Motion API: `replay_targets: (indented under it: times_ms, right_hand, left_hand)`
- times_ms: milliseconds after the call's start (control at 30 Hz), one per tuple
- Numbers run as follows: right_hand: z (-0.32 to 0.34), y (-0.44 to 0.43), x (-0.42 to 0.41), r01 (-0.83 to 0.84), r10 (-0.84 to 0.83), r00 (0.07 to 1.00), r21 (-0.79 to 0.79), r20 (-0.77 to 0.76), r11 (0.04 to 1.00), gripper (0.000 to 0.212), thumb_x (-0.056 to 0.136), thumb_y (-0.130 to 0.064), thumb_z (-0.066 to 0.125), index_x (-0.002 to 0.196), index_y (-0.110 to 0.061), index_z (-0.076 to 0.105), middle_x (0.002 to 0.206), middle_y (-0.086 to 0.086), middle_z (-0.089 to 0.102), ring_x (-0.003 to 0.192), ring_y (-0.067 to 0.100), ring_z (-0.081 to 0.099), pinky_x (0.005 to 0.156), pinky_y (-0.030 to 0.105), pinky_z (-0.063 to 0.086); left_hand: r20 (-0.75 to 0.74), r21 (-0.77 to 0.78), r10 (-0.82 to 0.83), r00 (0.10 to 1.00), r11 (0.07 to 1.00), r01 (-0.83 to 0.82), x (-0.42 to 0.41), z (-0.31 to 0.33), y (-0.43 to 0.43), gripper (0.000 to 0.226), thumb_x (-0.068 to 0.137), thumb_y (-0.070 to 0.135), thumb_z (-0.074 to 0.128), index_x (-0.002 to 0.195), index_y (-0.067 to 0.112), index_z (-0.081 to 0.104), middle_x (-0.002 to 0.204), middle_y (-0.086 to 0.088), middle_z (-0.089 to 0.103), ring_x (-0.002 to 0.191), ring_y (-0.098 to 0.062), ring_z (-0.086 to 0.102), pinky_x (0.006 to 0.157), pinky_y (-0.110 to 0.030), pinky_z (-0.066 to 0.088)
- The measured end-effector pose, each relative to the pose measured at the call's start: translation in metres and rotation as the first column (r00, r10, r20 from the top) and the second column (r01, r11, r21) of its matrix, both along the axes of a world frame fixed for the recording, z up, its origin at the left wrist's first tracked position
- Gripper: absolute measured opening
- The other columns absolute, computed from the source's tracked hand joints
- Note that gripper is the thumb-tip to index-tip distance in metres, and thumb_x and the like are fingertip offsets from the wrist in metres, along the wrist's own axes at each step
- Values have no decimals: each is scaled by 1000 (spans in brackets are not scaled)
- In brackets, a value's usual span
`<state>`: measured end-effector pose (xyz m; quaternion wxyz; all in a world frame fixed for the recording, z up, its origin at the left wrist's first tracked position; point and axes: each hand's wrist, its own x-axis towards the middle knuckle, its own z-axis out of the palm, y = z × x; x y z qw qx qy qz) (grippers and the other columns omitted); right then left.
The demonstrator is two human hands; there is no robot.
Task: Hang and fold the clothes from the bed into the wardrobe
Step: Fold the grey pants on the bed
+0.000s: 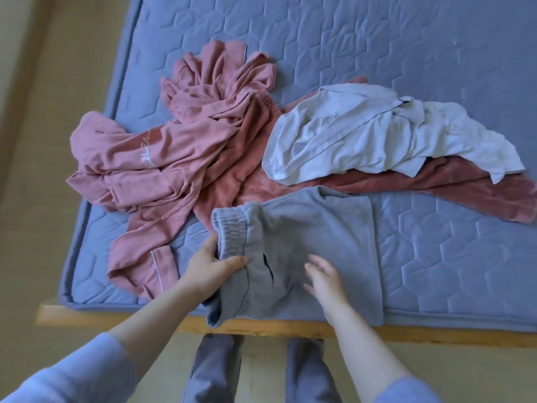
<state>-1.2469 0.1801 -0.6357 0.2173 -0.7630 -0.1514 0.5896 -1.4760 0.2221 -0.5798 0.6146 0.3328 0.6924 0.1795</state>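
Grey trousers (313, 228), folded, on mattress (436, 257): left hand (209, 266) pinches waistband; right hand (325, 277) flat, fingers spread. Behind: pink garments (162, 152), white shirt (363, 132).

Grey sweatpants (313, 242) folded at the bed's near edge, pink garments (162, 158) heaped left, white shirt (363, 135) crumpled behind

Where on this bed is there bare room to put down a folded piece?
Bare mattress lies right of the grey trousers, nearer than the dark pink fleece. A wider stretch runs beyond the white shirt, at the far side. A narrow gap shows between the trousers and the pink top. The middle is crowded with heaped clothes.
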Motion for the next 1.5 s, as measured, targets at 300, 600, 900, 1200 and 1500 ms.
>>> replay_targets:
  times_ms: [300,600,900,1200,1500]
  right_hand:
    - [34,-15,105,119,-118,993,42,-10,992,22,99,-16,53,119,-13,61,108,3,69,101,22,66,83,38,56]
    - [8,-24,182,-210,211,966,-20,152,977,46,97,-32,56,139,-17,47,138,4,55,124,19,52,101,33,43]
    - [-41,-11,176,-281,290,953,-101,83,954,106,76,-60,71,156,-25,10,161,-2,19,146,23,24,113,44,31]
    - [-53,-11,148,-142,154,985,-136,77,980,89,64,-49,85,136,-18,44,129,0,60,113,22,59,91,41,52]
    - [-37,-14,142,-16,16,1000,-27,3,1000,45,73,-31,84,112,-20,64,101,-1,74,92,18,71,86,44,58]
  left_hand:
    - [16,16,-235,972,972,234,143,28,-15,44,67,37,72,108,30,56,94,1,67,86,-20,67,84,-41,55]
    - [-376,22,-124,918,990,143,193,-36,-43,9,88,19,62,96,15,62,83,2,63,74,-14,59,62,-29,44]
    - [-408,-165,-10,913,984,-63,171,-86,-52,61,76,45,76,117,12,46,113,-6,54,104,-27,55,81,-37,47]
    - [-100,-281,24,995,958,-51,147,-84,-114,35,79,21,79,97,1,57,70,-7,64,57,-14,62,54,-27,53]
    - [-311,45,-103,945,991,123,129,-77,-106,32,84,22,72,105,35,52,92,12,64,77,-5,62,61,-23,46]
